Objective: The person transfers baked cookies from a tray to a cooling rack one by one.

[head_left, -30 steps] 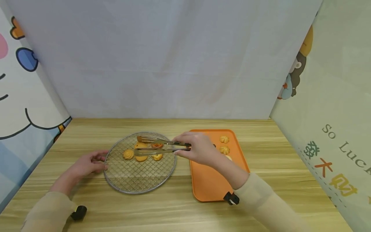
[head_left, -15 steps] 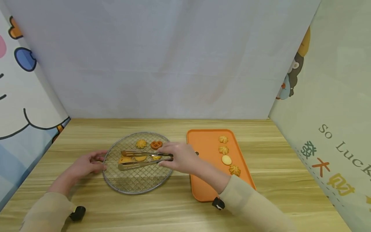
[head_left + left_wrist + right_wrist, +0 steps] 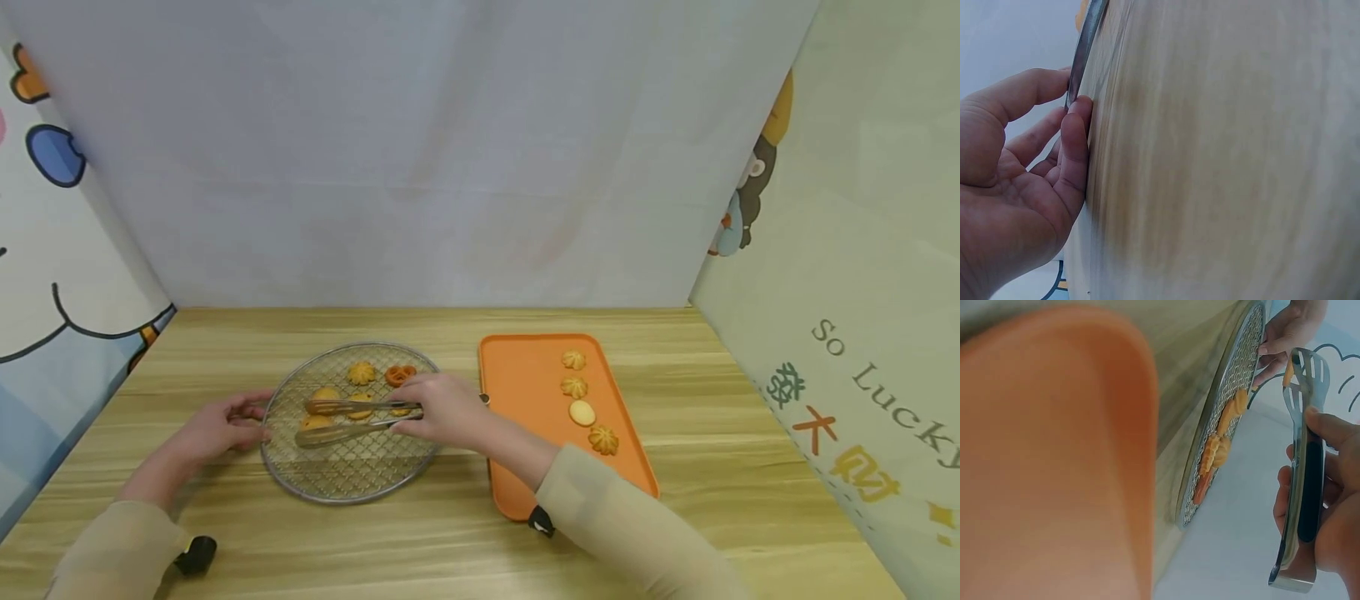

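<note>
A round wire rack [image 3: 352,475] lies on the wooden table with several golden cookies [image 3: 361,372] and a darker pretzel-shaped one [image 3: 400,375] on it. My right hand [image 3: 408,412] grips metal tongs [image 3: 352,417] that reach left over the rack. Their tips stand apart on either side of a cookie [image 3: 317,422]. In the right wrist view the tongs [image 3: 1304,456] sit in my fingers above the rack [image 3: 1235,381]. My left hand [image 3: 251,421] pinches the rack's left rim [image 3: 1085,50] between thumb and fingers.
An orange tray [image 3: 540,467] lies right of the rack with several cookies [image 3: 574,387] in a row along its right side. Printed panels wall in the table at the left, back and right. Bare wood shows in front of the rack and tray.
My right hand has carried the tongs from the rack's far side towards its near left. A cookie now lies uncovered at the far side. My left hand has stayed on the rim.
</note>
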{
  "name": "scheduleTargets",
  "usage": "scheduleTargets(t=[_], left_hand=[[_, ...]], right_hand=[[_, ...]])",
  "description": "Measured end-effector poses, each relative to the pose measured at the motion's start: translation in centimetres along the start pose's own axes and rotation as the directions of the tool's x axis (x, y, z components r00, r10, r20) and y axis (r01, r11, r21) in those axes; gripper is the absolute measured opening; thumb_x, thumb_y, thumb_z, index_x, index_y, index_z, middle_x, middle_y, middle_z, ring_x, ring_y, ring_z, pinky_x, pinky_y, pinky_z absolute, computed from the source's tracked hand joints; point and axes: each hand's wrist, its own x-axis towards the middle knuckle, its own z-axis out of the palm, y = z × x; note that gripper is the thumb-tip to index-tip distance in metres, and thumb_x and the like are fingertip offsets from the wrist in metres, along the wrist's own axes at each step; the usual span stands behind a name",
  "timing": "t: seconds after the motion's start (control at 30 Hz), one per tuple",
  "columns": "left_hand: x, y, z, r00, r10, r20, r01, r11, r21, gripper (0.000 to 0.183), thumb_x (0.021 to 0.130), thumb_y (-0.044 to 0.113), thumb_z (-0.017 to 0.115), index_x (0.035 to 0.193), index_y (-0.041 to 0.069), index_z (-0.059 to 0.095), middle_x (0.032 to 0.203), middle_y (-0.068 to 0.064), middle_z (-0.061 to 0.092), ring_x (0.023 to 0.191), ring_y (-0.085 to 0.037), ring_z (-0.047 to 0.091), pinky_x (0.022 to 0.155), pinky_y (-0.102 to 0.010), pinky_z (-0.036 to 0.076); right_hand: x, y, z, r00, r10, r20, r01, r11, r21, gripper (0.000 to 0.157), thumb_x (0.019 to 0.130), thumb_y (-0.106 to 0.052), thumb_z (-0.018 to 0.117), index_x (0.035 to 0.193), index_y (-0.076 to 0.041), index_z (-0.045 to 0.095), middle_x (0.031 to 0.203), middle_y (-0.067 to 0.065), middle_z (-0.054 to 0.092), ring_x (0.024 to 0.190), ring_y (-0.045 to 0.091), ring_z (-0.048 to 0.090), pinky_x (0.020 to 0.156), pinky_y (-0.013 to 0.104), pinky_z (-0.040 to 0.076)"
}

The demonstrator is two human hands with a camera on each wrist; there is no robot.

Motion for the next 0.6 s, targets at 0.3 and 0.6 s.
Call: scheduleTargets(t=[0.3,0.6], left_hand=[[-0.1,0.1,-0.2,1.0,-0.019,0.004,0.019,1.0,0.0,0.077,0.084,0.022,0.071,0.144,-0.004,0.03,0.124,-0.025,0.048,0.089,-0.008,0.054,0.07,-0.026,0.05],[-0.1,-0.1,-0.2,1.0,0.0,0.003,0.001,1.0,-0.015,0.077,0.084,0.02,0.071,0.143,-0.006,0.03,0.122,-0.027,0.048,0.088,-0.006,0.054,0.068,-0.026,0.051]], right_hand=[[1.2,-0.4,0.6,0.993,0.054,0.106,-0.052,0.998,-0.022,0.04,0.083,-0.041,0.07,0.12,-0.026,0.066,0.12,-0.006,0.065,0.107,0.011,0.061,0.043,0.014,0.032],[1.9,-0.2,1.4,0.98,0.093,0.176,-0.088,0.996,-0.034,0.041,0.083,-0.042,0.07,0.122,-0.028,0.065,0.125,-0.008,0.062,0.107,0.01,0.061,0.054,0.019,0.044]])
